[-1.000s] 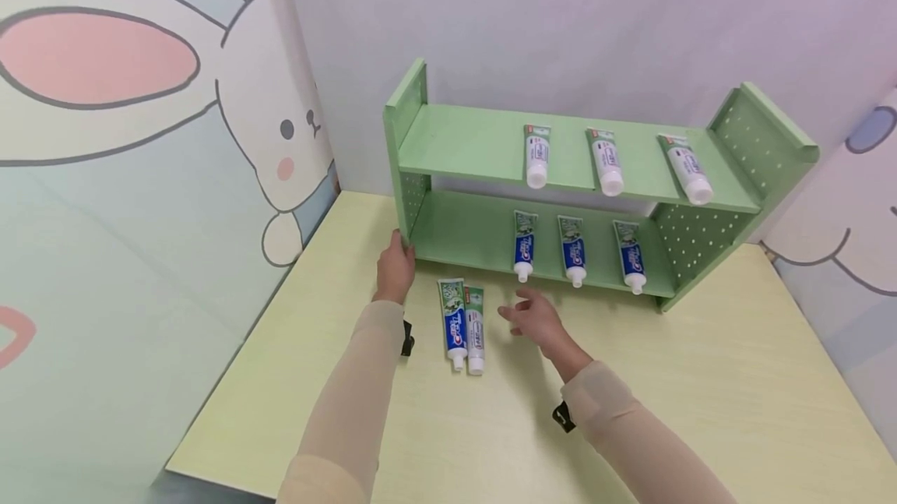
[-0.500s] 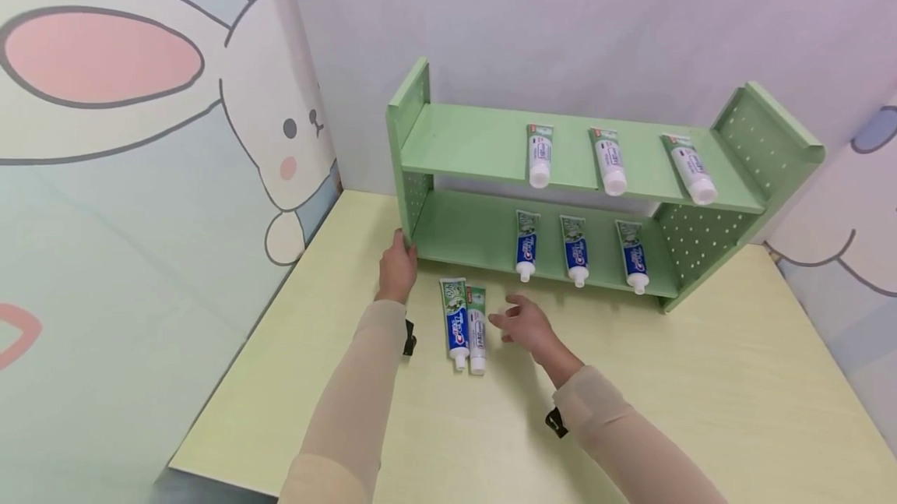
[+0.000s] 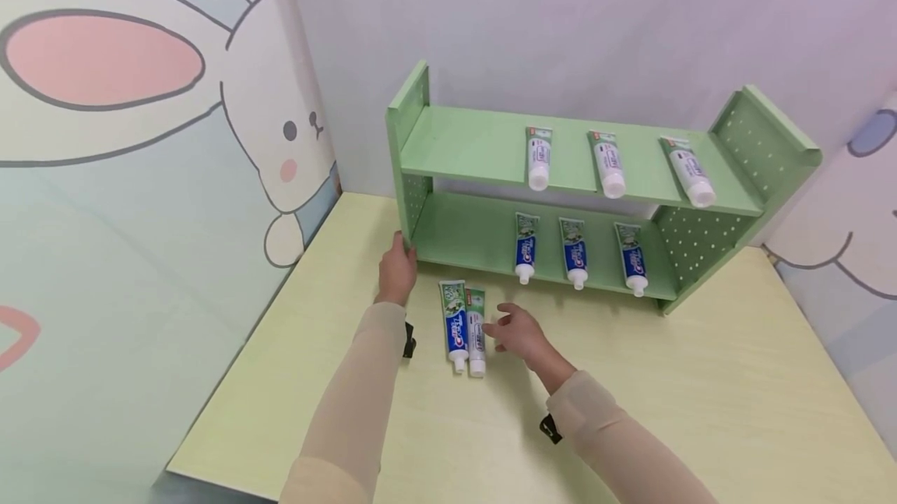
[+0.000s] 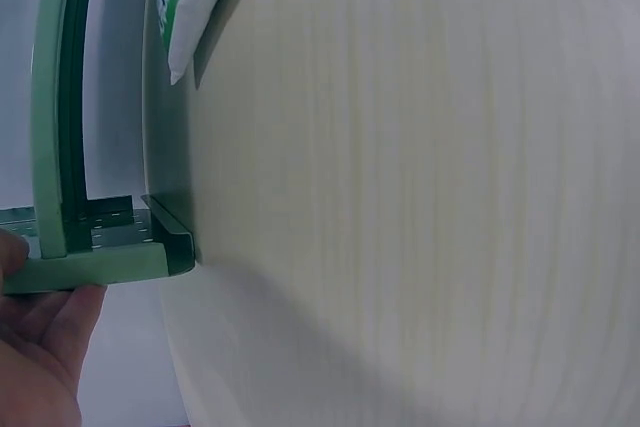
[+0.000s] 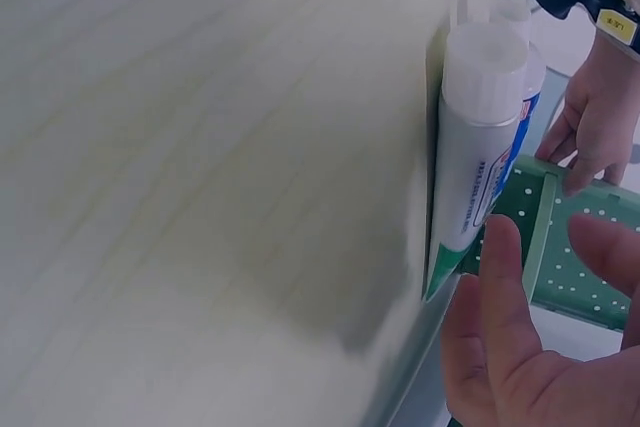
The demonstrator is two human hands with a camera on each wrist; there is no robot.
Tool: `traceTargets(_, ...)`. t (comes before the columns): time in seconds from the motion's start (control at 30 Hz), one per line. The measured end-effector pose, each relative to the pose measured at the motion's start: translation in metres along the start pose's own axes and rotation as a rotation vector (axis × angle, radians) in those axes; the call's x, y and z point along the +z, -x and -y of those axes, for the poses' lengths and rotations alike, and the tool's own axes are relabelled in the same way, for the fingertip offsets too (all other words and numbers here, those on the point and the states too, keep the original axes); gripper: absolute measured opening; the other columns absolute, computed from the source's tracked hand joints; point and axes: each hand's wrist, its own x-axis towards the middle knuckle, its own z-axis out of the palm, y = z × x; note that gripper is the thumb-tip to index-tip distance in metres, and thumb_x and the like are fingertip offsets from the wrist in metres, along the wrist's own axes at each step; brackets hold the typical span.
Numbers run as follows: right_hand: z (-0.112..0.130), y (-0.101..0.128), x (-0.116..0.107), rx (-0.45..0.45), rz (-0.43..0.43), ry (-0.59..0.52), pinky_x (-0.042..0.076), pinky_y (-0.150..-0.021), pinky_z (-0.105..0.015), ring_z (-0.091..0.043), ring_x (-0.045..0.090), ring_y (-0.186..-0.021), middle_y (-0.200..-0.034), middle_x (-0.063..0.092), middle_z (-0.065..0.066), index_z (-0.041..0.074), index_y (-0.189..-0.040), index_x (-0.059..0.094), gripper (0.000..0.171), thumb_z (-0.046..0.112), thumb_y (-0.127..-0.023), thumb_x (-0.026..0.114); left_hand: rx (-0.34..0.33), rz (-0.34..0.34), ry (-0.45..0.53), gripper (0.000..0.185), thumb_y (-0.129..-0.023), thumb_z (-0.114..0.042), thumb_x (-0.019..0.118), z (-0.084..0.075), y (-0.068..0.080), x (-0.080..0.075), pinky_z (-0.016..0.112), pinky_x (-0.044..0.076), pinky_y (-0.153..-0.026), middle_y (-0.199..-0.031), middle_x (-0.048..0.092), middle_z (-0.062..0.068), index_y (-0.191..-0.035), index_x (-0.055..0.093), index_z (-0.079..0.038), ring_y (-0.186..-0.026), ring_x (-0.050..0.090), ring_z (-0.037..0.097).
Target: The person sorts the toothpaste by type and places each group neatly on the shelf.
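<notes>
Two toothpaste tubes lie side by side on the table before the green shelf rack (image 3: 455, 138): a blue-and-green one (image 3: 455, 325) and, on its right, a white-and-green one (image 3: 476, 333). My right hand (image 3: 522, 334) hovers just right of the white tube, its fingertips right at that tube's edge. In the right wrist view the white tube (image 5: 474, 167) stands close ahead of the parted thumb and fingers of that hand (image 5: 535, 357). With my left hand (image 3: 397, 272) I grip the rack's left side at its lower front; the left wrist view has thumb and fingers around the panel (image 4: 110, 265).
On the rack's upper level lie three white-and-green tubes, among them the left one (image 3: 539, 161). The lower level bears three blue-and-green tubes, the middle one (image 3: 574, 251) included. A pale yellow table (image 3: 280, 379) carries everything, with a rabbit-printed wall (image 3: 140, 255) at its left.
My right hand has moved left and a little toward me, from below the lower shelf to the white tube's side. The left hand keeps its grip on the rack.
</notes>
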Motion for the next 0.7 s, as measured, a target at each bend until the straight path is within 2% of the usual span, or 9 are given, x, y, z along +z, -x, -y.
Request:
traceTargets(0.27, -0.003, 0.001, 0.006, 0.018, 0.017, 0.025, 0.056, -0.068, -0.038, -0.024, 0.065, -0.073, -0.112, 0.057, -0.022, -0.009, -0.14, 0.041, 0.061, 0.012, -0.09, 0.069, 0.007, 0.001, -0.002, 0.032, -0.103, -0.014, 0.049, 0.001, 0.0, 0.0, 0.04, 0.052, -0.062, -0.11, 0.064, 0.023, -0.134, 0.043, -0.006, -0.076, 0.064, 0.03)
traceTargets(0.4, -0.005, 0.0, 0.01, 0.033, 0.021, 0.076, 0.055, -0.066, -0.037, -0.024, 0.064, -0.07, -0.113, 0.058, -0.022, -0.008, -0.14, 0.042, 0.061, 0.013, -0.09, 0.07, 0.01, 0.003, 0.0, 0.032, -0.103, -0.014, 0.049, 0.001, 0.0, 0.0, 0.04, 0.052, -0.061, -0.108, 0.065, 0.023, -0.134, 0.043, -0.006, -0.075, 0.064, 0.03)
traceTargets(0.7, -0.005, 0.0, 0.021, 0.036, 0.054, 0.143, 0.055, -0.062, -0.033, -0.022, 0.062, -0.076, -0.109, 0.06, -0.019, -0.009, -0.139, 0.041, 0.062, 0.014, -0.089, 0.07, 0.002, 0.006, -0.008, 0.03, -0.103, -0.014, 0.049, 0.0, 0.0, -0.002, 0.04, 0.052, -0.06, -0.101, 0.065, 0.021, -0.132, 0.044, -0.006, -0.073, 0.064, 0.031)
